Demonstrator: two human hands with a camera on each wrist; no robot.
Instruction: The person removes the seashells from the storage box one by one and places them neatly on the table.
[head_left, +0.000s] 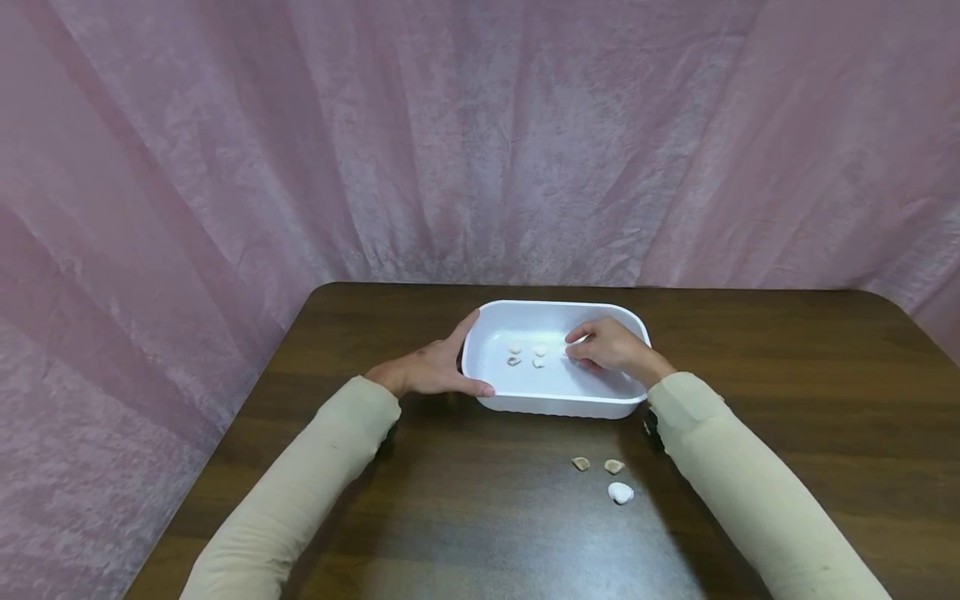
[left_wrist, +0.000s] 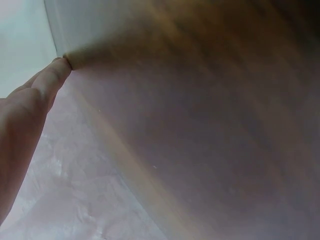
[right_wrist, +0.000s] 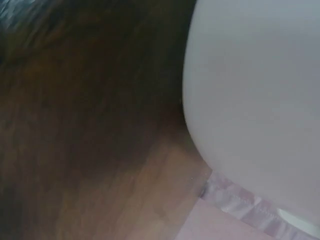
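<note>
A white rectangular tray [head_left: 558,406] stands on the brown table. My left hand [head_left: 431,367] spans its left end, thumb on the near rim and straight fingers against the far left corner; in the left wrist view the fingers [left_wrist: 52,77] touch the tray wall [left_wrist: 25,40]. Inside the tray my right hand [head_left: 609,343] pinches a small pale seashell, mostly hidden by the fingertips, near the floor. Left of it several seashells [head_left: 540,351] lie in two short rows. The right wrist view shows the tray's outer wall [right_wrist: 250,100] but no hand.
On the table [head_left: 465,517] in front of the tray lie two brownish seashells, one to the left [head_left: 581,463] and one to the right [head_left: 614,467], with a larger white seashell [head_left: 621,492] nearer. A pink curtain [head_left: 495,167] hangs behind the table's far edge.
</note>
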